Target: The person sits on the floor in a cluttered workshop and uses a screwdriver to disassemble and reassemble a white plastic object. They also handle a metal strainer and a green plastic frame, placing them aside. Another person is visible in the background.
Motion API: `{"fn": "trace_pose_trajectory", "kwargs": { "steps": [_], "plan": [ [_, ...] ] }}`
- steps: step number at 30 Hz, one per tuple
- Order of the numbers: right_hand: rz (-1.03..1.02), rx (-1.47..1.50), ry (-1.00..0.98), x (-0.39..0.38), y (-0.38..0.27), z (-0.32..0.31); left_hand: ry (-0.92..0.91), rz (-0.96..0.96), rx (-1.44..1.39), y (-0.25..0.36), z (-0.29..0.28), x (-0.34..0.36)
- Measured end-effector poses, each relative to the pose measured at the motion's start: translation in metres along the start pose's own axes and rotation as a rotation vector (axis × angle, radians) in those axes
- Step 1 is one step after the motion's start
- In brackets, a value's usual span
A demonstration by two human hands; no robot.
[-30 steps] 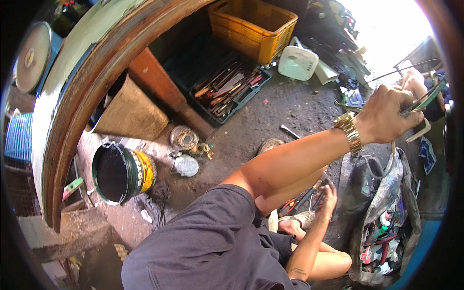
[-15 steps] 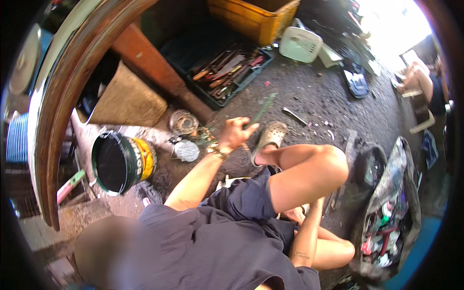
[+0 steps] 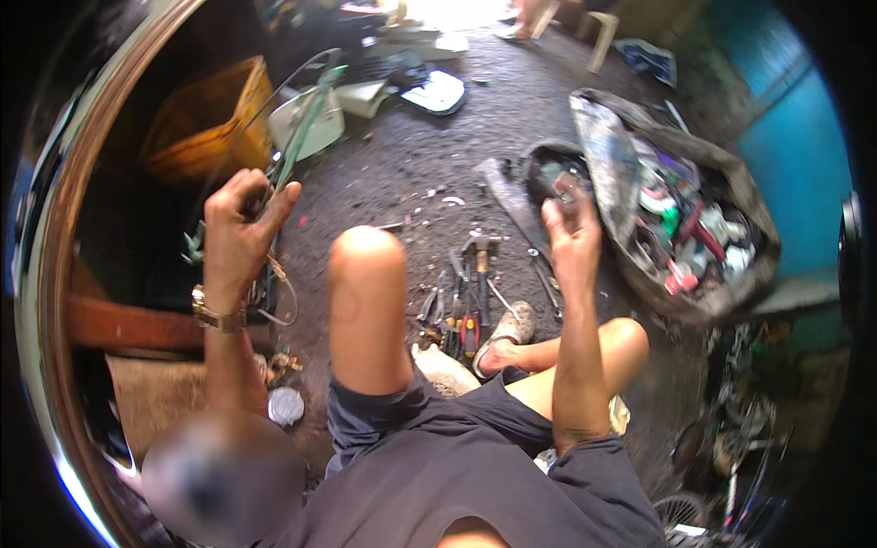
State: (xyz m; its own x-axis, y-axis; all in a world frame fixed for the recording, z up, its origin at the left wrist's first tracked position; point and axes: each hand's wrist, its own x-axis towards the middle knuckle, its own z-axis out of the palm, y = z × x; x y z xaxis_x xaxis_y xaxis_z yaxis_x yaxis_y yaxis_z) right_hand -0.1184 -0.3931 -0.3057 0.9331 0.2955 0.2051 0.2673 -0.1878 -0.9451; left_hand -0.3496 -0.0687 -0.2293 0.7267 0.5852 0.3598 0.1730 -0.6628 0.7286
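My left hand [image 3: 245,219] is raised at the left, fingers closed around a bundle of wires. A green wire [image 3: 297,146] slants up from the grip, beside a dark looping cable, and thinner strands hang below the wrist. My right hand [image 3: 574,239] is over a dark round container [image 3: 541,172] at the right. Its fingers are curled together around a small, blurred reddish-dark piece that I cannot make out. Between my legs lie hand tools: a hammer [image 3: 481,245], a red-and-yellow-handled tool [image 3: 470,336] and several others.
A large grey sack [image 3: 610,169] of mixed scrap stands open beside my right hand. At the upper left are a yellow crate [image 3: 196,137] and a white plastic panel [image 3: 322,123]. A blue wall [image 3: 790,173] bounds the right. Bicycle-like parts [image 3: 731,447] are at the lower right.
The view has turned toward the right. My left hand has lifted the green wire off the floor. My right hand has come from beside my leg out to the dark container.
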Motion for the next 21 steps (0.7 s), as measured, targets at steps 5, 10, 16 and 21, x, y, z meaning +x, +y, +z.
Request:
{"fn": "trace_pose_trajectory", "kwargs": {
  "steps": [5,10,16,21],
  "plan": [
    [-0.811,-0.899,0.025,-0.012,-0.158,-0.073,-0.424,0.728,0.605,0.138,0.061,0.059],
    [-0.495,-1.122,0.011,-0.030,-0.100,-0.107,-0.670,1.069,0.475,0.223,0.145,0.026],
    [-0.606,-1.107,0.271,-0.077,-0.033,-0.187,-0.492,1.302,0.299,0.240,0.159,0.014],
    [-0.529,-1.105,0.288,-0.118,-0.038,-0.229,-0.717,1.298,0.400,0.224,0.153,0.047]
  ]
}}
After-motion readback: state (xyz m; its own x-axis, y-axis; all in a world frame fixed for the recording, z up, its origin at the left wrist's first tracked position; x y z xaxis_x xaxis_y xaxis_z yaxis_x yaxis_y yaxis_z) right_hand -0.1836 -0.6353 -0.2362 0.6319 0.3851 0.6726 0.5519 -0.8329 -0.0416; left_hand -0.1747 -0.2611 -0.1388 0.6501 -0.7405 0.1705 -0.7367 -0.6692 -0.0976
